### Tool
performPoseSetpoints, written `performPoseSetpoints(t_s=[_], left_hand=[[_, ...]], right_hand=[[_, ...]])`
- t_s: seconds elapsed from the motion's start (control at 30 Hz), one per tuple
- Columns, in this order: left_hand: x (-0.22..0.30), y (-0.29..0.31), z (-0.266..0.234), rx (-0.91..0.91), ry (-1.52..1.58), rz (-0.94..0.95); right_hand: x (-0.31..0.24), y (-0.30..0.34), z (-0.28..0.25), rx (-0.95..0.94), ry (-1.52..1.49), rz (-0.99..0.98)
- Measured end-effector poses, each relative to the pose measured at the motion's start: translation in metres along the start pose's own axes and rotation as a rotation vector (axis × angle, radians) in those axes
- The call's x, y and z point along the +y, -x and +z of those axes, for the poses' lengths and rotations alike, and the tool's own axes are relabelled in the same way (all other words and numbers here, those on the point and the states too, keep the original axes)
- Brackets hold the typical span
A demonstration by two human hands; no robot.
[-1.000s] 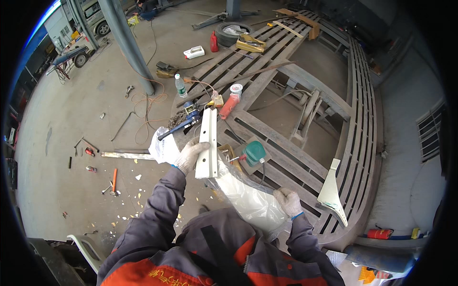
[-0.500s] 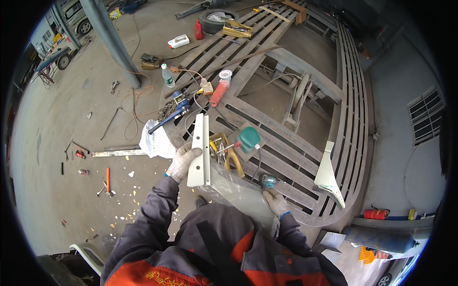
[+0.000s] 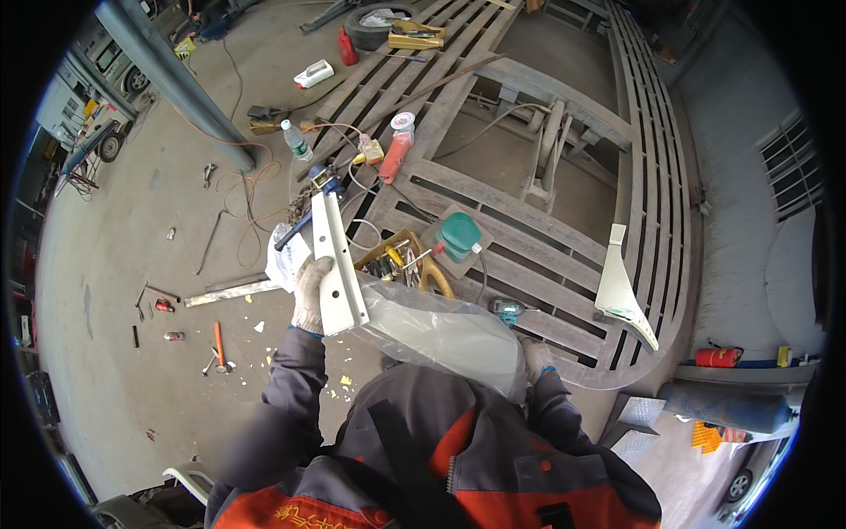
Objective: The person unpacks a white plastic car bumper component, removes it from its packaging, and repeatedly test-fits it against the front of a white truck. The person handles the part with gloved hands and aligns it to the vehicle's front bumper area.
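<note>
Gripping pale flange [image 3: 338, 264], left hand [image 3: 310, 289] partly hidden

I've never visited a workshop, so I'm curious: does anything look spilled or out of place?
Yes. Pale flakes litter the floor near the orange-handled hammer, looking like broken debris; I can't tell where they came from. The partly plastic-wrapped panel gripped by the left hand shows no obvious damage.

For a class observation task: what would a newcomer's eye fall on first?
Probably the long pale panel with round holes, near the centre in the white-gloved left hand; clear plastic sheeting runs from it to the right hand. Next, the huge slatted grey metal frame beyond, with a red cylindrical power tool on its left side.
</note>
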State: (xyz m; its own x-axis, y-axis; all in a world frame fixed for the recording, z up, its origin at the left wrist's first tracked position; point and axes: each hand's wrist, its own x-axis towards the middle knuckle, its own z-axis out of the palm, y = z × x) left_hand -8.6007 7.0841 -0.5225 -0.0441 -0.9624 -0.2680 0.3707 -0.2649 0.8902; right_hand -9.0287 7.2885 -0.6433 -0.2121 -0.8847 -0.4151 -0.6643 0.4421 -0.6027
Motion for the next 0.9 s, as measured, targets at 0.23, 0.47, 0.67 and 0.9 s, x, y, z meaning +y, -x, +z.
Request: performPoseSetpoints(t_s=[0.23,0.47,0.67,0.9], left_hand=[[0.006,-0.011,-0.012,0.080,0.036,0.088],[0.047,-0.013,-0.050,0.194,0.264,0.076],[0.076,-0.019,-0.118,0.228,0.206,0.257],[0.108,-0.002,-0.108,0.288,-0.152,0.400]], right_hand=[[0.093,-0.044,0.010,0.499,-0.001,0.240],[0.240,-0.025,-0.037,0.731,0.131,0.584],[0.270,0.013,-0.112,0.950,-0.289,0.779],[0.291,-0.005,-0.211,1.213,-1.022,0.618]])
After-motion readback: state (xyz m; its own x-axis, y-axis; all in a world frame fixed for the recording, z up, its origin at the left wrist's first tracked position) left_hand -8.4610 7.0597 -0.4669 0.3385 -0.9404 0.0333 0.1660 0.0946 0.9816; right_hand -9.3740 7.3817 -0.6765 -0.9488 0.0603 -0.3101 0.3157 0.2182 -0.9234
